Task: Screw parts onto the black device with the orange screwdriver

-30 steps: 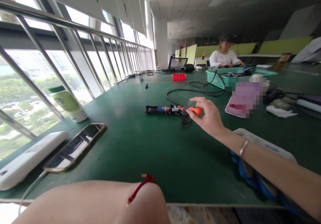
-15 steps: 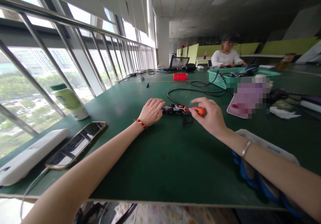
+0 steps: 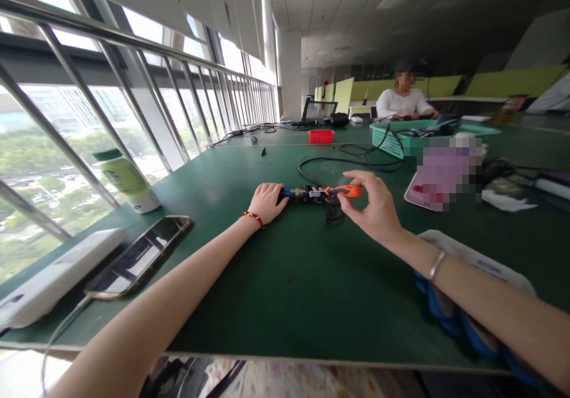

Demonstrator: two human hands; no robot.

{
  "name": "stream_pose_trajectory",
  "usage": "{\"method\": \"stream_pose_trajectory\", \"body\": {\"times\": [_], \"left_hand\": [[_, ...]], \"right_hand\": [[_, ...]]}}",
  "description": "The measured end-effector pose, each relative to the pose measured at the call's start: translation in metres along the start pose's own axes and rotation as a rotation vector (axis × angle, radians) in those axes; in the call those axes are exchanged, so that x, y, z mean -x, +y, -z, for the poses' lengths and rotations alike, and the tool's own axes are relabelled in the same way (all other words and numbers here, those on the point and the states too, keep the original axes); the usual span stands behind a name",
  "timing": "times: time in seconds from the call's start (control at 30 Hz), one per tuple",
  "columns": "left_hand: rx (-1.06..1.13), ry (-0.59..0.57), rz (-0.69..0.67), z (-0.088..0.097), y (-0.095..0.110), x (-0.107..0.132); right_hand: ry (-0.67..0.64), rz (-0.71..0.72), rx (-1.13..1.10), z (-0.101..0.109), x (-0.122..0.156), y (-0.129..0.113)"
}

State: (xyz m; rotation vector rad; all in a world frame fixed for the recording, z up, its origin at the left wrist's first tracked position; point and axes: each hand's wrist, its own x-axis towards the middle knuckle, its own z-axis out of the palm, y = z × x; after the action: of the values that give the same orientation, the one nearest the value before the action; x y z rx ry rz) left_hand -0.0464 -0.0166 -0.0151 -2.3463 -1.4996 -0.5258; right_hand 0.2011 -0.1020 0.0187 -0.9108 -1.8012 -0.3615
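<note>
A black cylindrical device (image 3: 297, 195) with a blue band lies on the green table, a cable running from it. My left hand (image 3: 266, 203), wearing a red beaded bracelet, is closed round its left end. Across the device's right part points the thin shaft of a screwdriver (image 3: 350, 191) with an orange and black handle. My right hand (image 3: 378, 205) holds that handle, thumb below it and index finger raised above; its other fingers are partly hidden. A small black piece (image 3: 333, 211) sits under the handle. The shaft's tip is too small to make out.
A phone (image 3: 140, 258), a white power strip (image 3: 66, 273) and a green-capped bottle (image 3: 127, 181) are on the left. Behind are a red tray (image 3: 321, 136), black cables and a green basket (image 3: 387, 139). A blue-grey object (image 3: 472, 291) lies under my right forearm. A person sits opposite.
My left hand has shifted left and slightly down along the device, uncovering its blue band. The screwdriver's handle has tilted up slightly, and my right thumb has moved off its front.
</note>
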Motion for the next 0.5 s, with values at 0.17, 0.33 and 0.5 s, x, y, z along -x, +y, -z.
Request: {"method": "stream_pose_trajectory", "body": {"times": [0.17, 0.33, 0.5], "left_hand": [[-0.007, -0.001, -0.004, -0.0008, -0.0006, 0.0004], [-0.009, 0.004, -0.007, -0.0015, -0.0012, 0.0001], [-0.011, 0.000, -0.012, -0.0009, -0.0006, -0.0003]], "right_hand": [[-0.007, 0.010, 0.013, -0.0003, 0.0002, 0.0008], [-0.008, 0.035, 0.013, 0.0002, 0.0001, -0.0001], [-0.020, 0.038, 0.011, 0.0004, 0.0005, -0.0003]]}}
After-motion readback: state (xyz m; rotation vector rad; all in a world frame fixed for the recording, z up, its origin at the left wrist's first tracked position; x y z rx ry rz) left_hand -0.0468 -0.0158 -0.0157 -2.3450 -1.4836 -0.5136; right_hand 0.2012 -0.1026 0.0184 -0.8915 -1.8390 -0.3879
